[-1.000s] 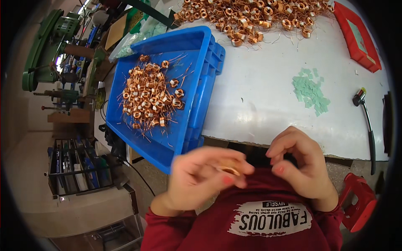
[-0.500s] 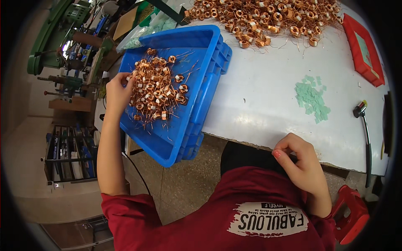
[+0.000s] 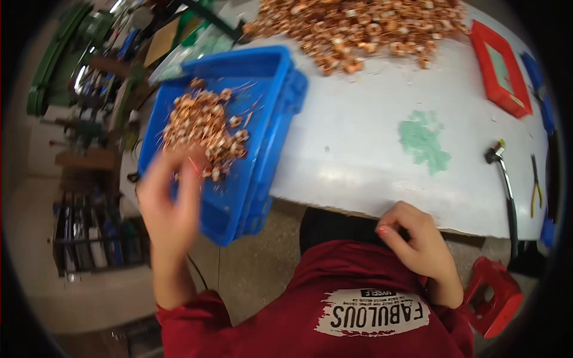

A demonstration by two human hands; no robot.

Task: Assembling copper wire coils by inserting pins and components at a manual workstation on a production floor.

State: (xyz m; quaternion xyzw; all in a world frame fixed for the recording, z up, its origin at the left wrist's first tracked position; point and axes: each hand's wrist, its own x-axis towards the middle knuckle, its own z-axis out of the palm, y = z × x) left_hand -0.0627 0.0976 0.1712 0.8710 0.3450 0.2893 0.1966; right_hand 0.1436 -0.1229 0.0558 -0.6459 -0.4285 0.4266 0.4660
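My left hand (image 3: pixel 170 200) is smeared by motion over the near left part of a blue plastic tray (image 3: pixel 261 149). Its thumb and fingers come close together, but the blur hides whether anything is between them. In the tray lies a heap of small copper-wire coils (image 3: pixel 200 122) wound on rings, with white patches and loose wire ends. Beside the table's front edge, my right hand (image 3: pixel 418 238) rests with its fingers curled in, and nothing shows in it. Farther up the table is a scatter of small pale green paper pieces (image 3: pixel 425 141).
A large pile of similar coils (image 3: pixel 364 30) covers the back of the white table (image 3: pixel 352 143). A red tray (image 3: pixel 500 71), a hammer (image 3: pixel 504 179) and pliers (image 3: pixel 536 188) lie at the right. A red stool (image 3: pixel 495 298) stands below. Green machinery (image 3: pixel 57 65) is at far left.
My left hand has come away from the heap's left side, moving nearer to me over the tray. The whole view has shifted slightly left. My right hand keeps its pose.
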